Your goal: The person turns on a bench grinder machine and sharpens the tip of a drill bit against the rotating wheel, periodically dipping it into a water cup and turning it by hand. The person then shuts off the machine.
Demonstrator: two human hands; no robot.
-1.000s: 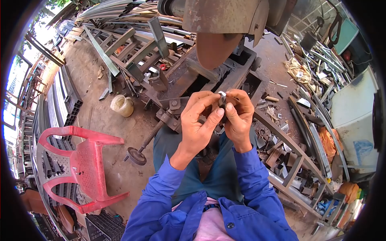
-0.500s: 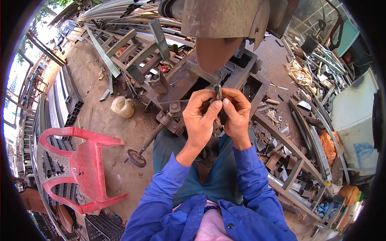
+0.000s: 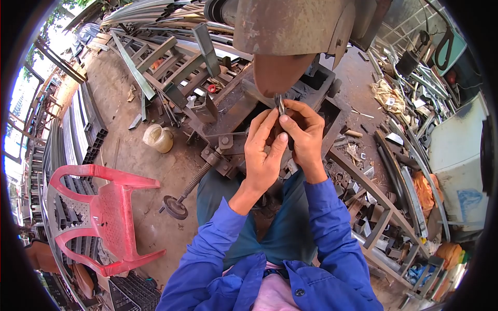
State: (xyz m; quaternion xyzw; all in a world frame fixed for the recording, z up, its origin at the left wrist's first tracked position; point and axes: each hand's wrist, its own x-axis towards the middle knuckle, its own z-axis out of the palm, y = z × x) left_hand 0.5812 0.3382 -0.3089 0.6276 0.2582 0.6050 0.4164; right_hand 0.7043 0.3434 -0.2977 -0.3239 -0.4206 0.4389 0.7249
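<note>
Left hand (image 3: pixel 263 158): curled, fingers and thumb pinching the metal piece (image 3: pixel 281 105).
Right hand (image 3: pixel 307 139): thumb and fingers pinch it too.
Metal piece: between both hands, tip by the edge of the disc (image 3: pixel 282 72), contact unclear.
Disc: step seems aligning the tip; next calls for a steady angle.

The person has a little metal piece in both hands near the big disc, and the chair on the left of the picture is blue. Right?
Not quite: the chair is red, not blue, as the head view shows. The metal piece is in both hands, near the disc.
</note>
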